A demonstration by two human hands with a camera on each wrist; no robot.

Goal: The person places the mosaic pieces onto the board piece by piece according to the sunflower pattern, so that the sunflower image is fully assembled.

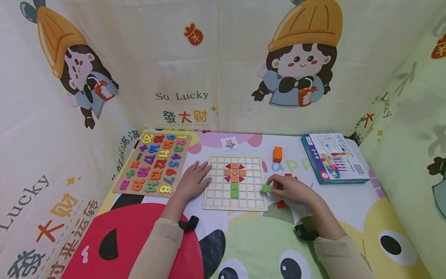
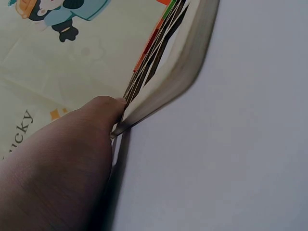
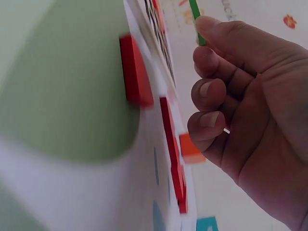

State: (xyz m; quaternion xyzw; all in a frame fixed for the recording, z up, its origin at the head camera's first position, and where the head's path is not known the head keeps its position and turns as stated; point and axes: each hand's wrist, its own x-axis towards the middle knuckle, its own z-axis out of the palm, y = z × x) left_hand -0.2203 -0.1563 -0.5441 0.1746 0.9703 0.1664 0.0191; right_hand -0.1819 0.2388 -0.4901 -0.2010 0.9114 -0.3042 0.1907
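A wooden grid board (image 1: 213, 202) lies on the table before me. On it, orange pieces (image 1: 235, 179) form a cross with red triangles (image 1: 241, 166) at its corners, and two green squares (image 1: 235, 190) run down below it. My left hand (image 1: 191, 182) rests at the board's left edge, fingers extended; the left wrist view has its thumb (image 2: 103, 113) against the rim. Between thumb and index finger, my right hand (image 1: 292, 188) pinches a green square tile (image 1: 266, 188) over the board's right edge. Edge-on, that tile (image 3: 197, 21) shows in the right wrist view.
A number puzzle board (image 1: 139, 164) lies to the left. Behind the grid is a small picture card (image 1: 230, 143). An orange block (image 1: 277, 154) and a boxed set (image 1: 336, 159) stand at the right. Loose red pieces (image 1: 281, 204) lie near my right hand.
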